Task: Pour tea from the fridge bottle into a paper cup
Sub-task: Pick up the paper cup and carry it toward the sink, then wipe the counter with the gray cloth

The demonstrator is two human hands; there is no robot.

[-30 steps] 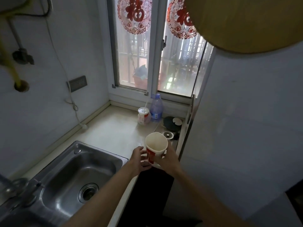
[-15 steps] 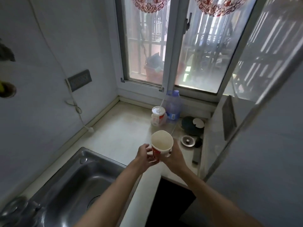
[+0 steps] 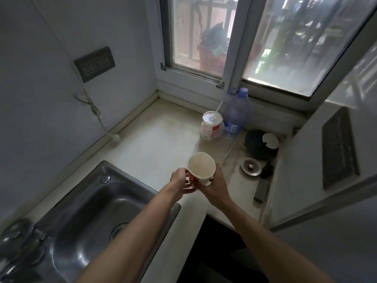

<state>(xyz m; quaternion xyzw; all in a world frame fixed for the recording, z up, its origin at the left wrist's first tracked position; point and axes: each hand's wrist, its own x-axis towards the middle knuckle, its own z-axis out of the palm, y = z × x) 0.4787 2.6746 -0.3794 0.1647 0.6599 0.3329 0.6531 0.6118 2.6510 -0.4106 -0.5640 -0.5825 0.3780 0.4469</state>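
An empty red-and-white paper cup [image 3: 201, 166] is held upright over the counter's front edge, its rim slightly squeezed. My left hand [image 3: 180, 183] grips its left side and my right hand [image 3: 216, 185] wraps its right side. A clear plastic bottle with a blue cap [image 3: 235, 113] stands at the back by the window sill. No fridge shows in view.
A steel sink [image 3: 98, 209] lies at lower left with a tap [image 3: 12, 260]. On the beige counter [image 3: 155, 144] stand a lidded cup with a straw [image 3: 211, 125], a dark round pot [image 3: 259, 146] and a metal drain strainer [image 3: 250, 166]. A grey panel [image 3: 326, 160] stands at right.
The view has tilted down and drawn closer to the counter. Both hands stay on the cup, which has kept its place above the counter edge.
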